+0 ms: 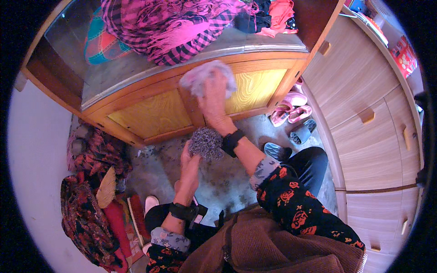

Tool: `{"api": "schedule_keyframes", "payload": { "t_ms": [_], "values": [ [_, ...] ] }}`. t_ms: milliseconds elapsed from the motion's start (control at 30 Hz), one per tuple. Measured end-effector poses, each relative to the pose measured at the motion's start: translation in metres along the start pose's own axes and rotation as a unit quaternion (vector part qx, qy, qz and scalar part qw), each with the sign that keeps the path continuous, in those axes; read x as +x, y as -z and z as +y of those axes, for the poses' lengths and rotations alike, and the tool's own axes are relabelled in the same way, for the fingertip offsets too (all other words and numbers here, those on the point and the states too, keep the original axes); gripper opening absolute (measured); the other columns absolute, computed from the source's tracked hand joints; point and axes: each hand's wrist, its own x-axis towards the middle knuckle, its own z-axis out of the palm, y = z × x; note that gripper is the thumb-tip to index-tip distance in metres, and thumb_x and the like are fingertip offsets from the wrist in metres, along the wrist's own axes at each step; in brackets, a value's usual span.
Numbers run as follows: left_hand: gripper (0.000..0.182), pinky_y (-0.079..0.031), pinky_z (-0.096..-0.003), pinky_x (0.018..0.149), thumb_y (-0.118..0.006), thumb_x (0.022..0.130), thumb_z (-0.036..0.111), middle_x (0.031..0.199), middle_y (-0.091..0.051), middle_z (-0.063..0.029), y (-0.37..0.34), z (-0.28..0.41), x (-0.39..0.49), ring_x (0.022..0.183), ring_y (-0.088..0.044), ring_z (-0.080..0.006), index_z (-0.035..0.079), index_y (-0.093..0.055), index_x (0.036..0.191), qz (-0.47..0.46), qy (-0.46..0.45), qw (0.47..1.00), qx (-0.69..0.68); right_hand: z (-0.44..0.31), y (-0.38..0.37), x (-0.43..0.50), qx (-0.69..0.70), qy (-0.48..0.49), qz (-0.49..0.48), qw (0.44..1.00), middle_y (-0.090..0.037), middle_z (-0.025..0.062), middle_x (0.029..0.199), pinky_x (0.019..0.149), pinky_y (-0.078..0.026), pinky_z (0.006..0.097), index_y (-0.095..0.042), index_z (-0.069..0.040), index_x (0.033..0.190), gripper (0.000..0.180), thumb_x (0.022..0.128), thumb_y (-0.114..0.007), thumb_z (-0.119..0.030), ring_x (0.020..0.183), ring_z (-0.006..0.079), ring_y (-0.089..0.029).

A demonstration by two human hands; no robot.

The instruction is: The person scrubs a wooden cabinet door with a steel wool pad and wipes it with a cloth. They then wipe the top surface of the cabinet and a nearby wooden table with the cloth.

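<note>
My right hand (214, 99) presses a pale, crumpled cloth (196, 80) against the upper middle frame of a wooden cabinet (196, 117); hand and cloth are slightly blurred. The cabinet has two yellow wood-grain door panels. Lower down, in front of the doors, my left hand (188, 160) holds a tangled metal scouring pad (206, 144), close to my right wrist. Each wrist wears a black band.
A pink and black checked cloth (191, 44) and other fabrics lie on the cabinet's shelf. Pink shoes (299, 113) and blue-grey slippers (303, 131) stand at the right by a drawer unit (368, 136). Patterned clothes (87, 218) and a red-bristled brush (138, 215) are at the left.
</note>
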Motion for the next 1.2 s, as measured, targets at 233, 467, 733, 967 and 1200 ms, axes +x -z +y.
{"api": "schedule_keyframes", "payload": {
  "t_ms": [233,467,733,967,1200],
  "values": [
    [0.047,-0.040,-0.0286,0.093,-0.043,0.082,-0.003,0.121,-0.051,-0.0055,0.002,0.006,0.002,0.108,-0.050,-0.0147,0.002,-0.040,0.129,-0.009,-0.040,0.999,-0.010,0.031,0.044,0.027,0.013,0.074,-0.081,0.994,-0.048,0.0166,0.114,0.092,-0.037,0.0445,-0.056,-0.009,0.103,0.039,0.065,-0.060,-0.003,0.107,0.0382,-0.043],
    [0.045,-0.040,-0.0301,0.093,-0.045,0.084,-0.001,0.121,-0.052,-0.0046,0.008,0.010,0.001,0.108,-0.051,-0.0157,0.005,-0.041,0.129,0.001,-0.031,0.997,-0.070,0.197,0.093,0.026,-0.121,-0.076,0.151,0.978,-0.046,0.0214,0.117,0.092,-0.037,0.0415,-0.043,0.006,0.114,0.039,0.080,-0.057,-0.009,0.108,0.0321,-0.046],
    [0.043,-0.041,-0.0300,0.092,-0.048,0.085,0.003,0.121,-0.053,-0.0034,0.008,0.010,0.003,0.108,-0.051,-0.0145,0.005,-0.042,0.128,-0.036,-0.053,0.996,-0.058,0.283,0.145,0.060,0.250,-0.395,0.185,0.864,-0.056,0.0104,0.077,0.057,-0.045,0.0353,-0.049,0.001,0.097,0.022,0.083,-0.049,-0.016,0.064,0.0229,-0.053],
    [0.040,-0.041,-0.0300,0.091,-0.048,0.085,0.003,0.119,-0.053,-0.0025,-0.010,-0.002,0.014,0.107,-0.052,-0.0145,0.006,-0.045,0.125,-0.066,-0.026,0.997,-0.025,0.141,0.073,0.047,-0.059,-0.102,-0.002,0.993,-0.038,0.0265,0.130,0.103,-0.027,0.0446,-0.042,0.005,0.123,0.055,0.076,-0.060,-0.018,0.121,0.0426,-0.034],
    [0.039,-0.042,-0.0325,0.091,-0.048,0.085,0.004,0.118,-0.054,-0.0027,-0.013,-0.004,0.018,0.108,-0.052,-0.0164,0.009,-0.046,0.124,-0.047,-0.018,0.998,-0.032,0.186,0.127,0.060,-0.043,-0.112,0.019,0.993,-0.027,0.0299,0.138,0.111,-0.017,0.0410,-0.034,0.008,0.130,0.066,0.071,-0.058,-0.008,0.129,0.0419,-0.024]
  ]
}}
